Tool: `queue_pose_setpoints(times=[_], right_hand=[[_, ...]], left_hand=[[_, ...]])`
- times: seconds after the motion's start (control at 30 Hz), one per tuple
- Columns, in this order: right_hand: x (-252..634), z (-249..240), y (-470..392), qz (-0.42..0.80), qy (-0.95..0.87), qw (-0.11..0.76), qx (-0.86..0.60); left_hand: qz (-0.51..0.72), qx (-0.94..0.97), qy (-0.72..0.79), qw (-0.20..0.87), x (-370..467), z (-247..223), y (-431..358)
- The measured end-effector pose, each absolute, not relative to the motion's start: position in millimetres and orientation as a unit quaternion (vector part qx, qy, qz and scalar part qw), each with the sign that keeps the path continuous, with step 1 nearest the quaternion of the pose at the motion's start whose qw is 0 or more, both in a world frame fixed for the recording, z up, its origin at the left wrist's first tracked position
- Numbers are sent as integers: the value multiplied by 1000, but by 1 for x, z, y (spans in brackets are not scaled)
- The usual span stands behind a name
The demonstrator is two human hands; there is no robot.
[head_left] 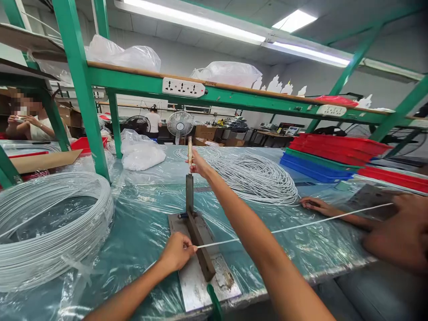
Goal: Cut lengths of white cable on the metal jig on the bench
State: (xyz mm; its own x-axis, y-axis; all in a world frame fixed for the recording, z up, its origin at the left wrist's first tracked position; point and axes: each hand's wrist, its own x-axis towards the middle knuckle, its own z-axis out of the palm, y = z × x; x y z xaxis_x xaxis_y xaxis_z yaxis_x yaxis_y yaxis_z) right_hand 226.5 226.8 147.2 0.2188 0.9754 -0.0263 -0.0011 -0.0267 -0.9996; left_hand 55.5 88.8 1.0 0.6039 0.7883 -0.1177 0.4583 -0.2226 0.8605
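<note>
At lower centre, the left hand's fingers (190, 248) pinch a thin white cable (217, 243); above, the right hand's fingers (197, 163) seem wrapped round an upright brass-coloured handle (190, 151).

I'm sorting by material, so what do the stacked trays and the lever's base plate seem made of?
Stacked trays: probably plastic, from the smooth sheen and solid red, green and blue. Base plate: likely bare metal, grey with shiny, scuffed patches.
</note>
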Motion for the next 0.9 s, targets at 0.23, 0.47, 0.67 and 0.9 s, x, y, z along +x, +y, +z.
queue_pose_setpoints(times=[0.23, 0.47, 0.67, 0.9], right_hand=[[240, 178, 125, 514, -432, 552, -494], [229, 148, 6, 496, -410, 509, -572], [213, 120, -48, 502, -346, 482, -629], [191, 99, -73, 542, -309, 396, -674]], left_hand=[[200, 748, 413, 480, 56, -11, 94], [215, 739, 449, 454, 57, -11, 87], [219, 728, 497, 419, 64, -7, 84], [221, 730, 491, 420, 65, -9, 87]])
